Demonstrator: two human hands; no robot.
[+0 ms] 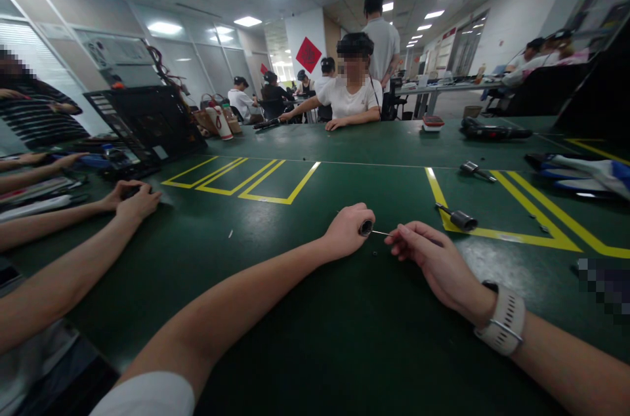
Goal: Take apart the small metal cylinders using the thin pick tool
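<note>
Closed around a dark hollow metal socket (365, 228) is my left hand (347, 230), with the socket's round open end facing my right hand. A thin metal pick (382, 233) is pinched between the thumb and fingers of my right hand (418, 247). Its far end reaches the mouth of the socket; how deep it goes I cannot tell. On the table just below lies a tiny dark ring (375, 253). To the right, a similar socket with a thin shank (462, 220) rests on its side by the yellow tape, and another socket piece (476, 170) lies farther back.
The green table (295, 311) carries yellow tape outlines (275, 199). A power tool (495, 130), a red-topped box (432, 123) and blue-white gloves (585, 173) lie at the right. At left are a co-worker's hands (132, 199). Another person (352, 98) sits across the table.
</note>
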